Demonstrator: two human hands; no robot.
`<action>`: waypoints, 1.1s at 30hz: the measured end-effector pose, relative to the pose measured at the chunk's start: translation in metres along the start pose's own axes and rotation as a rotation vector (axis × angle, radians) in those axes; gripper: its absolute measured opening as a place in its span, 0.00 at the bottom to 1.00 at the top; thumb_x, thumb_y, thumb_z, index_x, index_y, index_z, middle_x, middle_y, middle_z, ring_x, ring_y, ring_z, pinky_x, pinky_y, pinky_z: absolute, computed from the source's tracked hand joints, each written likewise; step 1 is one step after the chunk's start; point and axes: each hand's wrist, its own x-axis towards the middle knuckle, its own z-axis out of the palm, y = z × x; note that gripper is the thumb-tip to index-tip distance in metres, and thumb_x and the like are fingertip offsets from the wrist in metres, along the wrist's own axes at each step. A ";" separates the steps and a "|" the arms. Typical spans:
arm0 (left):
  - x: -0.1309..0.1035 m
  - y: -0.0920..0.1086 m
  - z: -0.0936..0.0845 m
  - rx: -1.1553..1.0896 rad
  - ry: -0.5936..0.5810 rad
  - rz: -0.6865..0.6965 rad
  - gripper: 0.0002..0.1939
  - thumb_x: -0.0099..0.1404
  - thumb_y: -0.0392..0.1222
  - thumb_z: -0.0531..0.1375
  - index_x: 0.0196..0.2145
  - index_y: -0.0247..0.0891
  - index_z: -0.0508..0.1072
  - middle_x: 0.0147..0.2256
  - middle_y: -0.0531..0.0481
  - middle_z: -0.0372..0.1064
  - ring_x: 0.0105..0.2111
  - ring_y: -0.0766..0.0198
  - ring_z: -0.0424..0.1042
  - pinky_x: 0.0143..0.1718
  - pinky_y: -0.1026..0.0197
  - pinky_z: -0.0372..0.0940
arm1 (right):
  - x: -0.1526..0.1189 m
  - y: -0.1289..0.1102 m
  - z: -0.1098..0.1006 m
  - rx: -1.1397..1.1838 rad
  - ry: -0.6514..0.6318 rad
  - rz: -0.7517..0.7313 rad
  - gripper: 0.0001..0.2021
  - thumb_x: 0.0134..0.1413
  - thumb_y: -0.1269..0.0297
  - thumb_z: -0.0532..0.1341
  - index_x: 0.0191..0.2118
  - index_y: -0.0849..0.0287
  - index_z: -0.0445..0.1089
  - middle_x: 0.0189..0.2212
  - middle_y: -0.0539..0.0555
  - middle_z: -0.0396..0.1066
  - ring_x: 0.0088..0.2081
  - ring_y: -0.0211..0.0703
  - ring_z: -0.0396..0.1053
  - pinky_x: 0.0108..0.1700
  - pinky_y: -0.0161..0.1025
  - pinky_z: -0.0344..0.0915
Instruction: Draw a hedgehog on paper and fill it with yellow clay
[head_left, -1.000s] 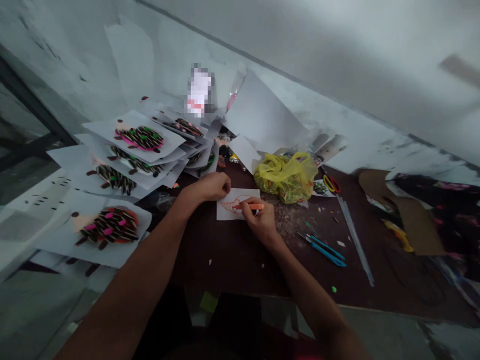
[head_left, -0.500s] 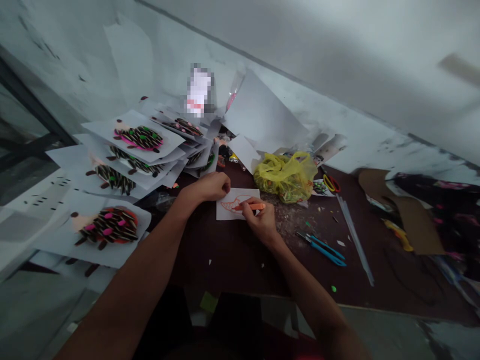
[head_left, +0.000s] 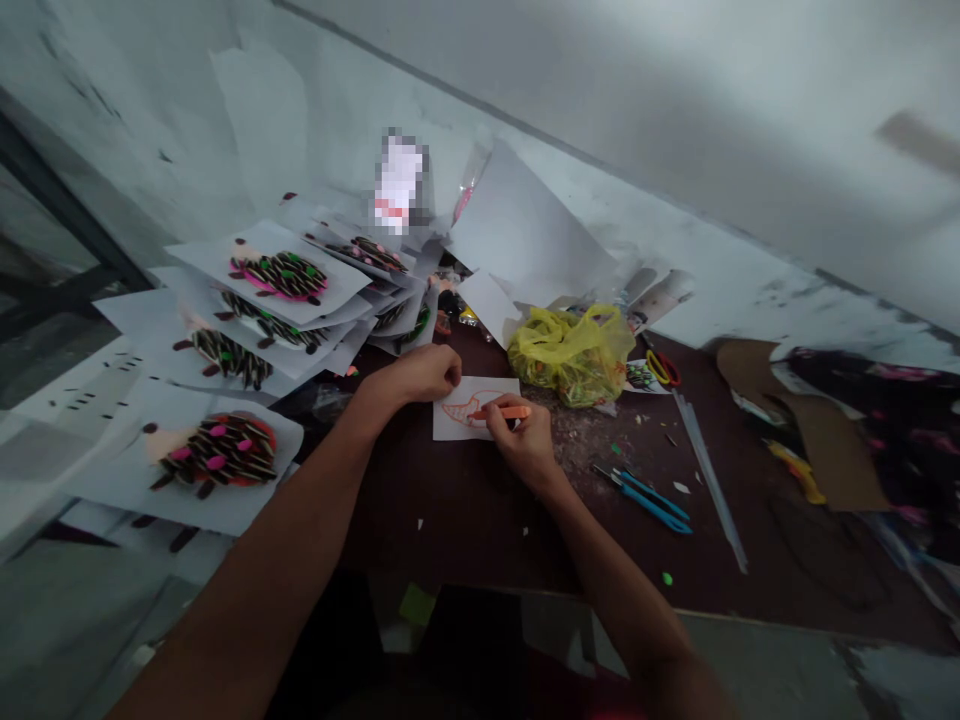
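Observation:
A small white sheet of paper [head_left: 450, 428] lies on the dark brown table, bearing an orange outline with a patch of orange strokes on its left part. My right hand [head_left: 527, 435] grips an orange marker [head_left: 510, 413], its tip low over the drawing; the fingers cover the drawing's right part. At the sheet's upper left corner rests my left hand [head_left: 433, 373], curled into a loose fist, with nothing seen in it. Just beyond my right hand sits a yellow plastic bag [head_left: 574, 350] with bits inside.
Paper sheets with hedgehog collages [head_left: 277, 275] are piled at the left. Blue-handled thread snips [head_left: 652, 500], red-and-yellow scissors [head_left: 662, 370] and clear sticks [head_left: 709, 475] lie to the right. A phone [head_left: 400, 185], blurred out, leans on the wall. Brown cardboard [head_left: 832, 450] lies far right.
The marker tip has shifted slightly to the right over the drawing, and the orange strokes look a little fuller. My left hand stays in place.

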 end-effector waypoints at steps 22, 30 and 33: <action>0.002 -0.005 0.002 -0.009 0.010 0.034 0.13 0.54 0.31 0.58 0.36 0.37 0.78 0.35 0.46 0.78 0.34 0.61 0.72 0.34 0.63 0.62 | -0.002 -0.005 0.001 0.069 -0.032 0.039 0.12 0.54 0.61 0.58 0.24 0.58 0.74 0.21 0.52 0.75 0.21 0.38 0.67 0.24 0.33 0.59; 0.000 -0.002 0.000 -0.009 0.001 0.014 0.13 0.54 0.32 0.58 0.37 0.38 0.79 0.36 0.47 0.78 0.36 0.61 0.73 0.34 0.63 0.62 | 0.001 0.000 -0.005 -0.006 0.065 0.045 0.12 0.55 0.60 0.59 0.25 0.58 0.74 0.22 0.52 0.76 0.23 0.39 0.69 0.26 0.34 0.61; 0.000 -0.002 0.000 -0.007 -0.009 0.015 0.14 0.54 0.31 0.58 0.37 0.37 0.78 0.37 0.46 0.78 0.36 0.61 0.73 0.34 0.63 0.62 | 0.001 0.000 -0.004 -0.003 0.046 0.024 0.12 0.56 0.60 0.59 0.26 0.58 0.75 0.25 0.53 0.77 0.25 0.40 0.71 0.29 0.35 0.63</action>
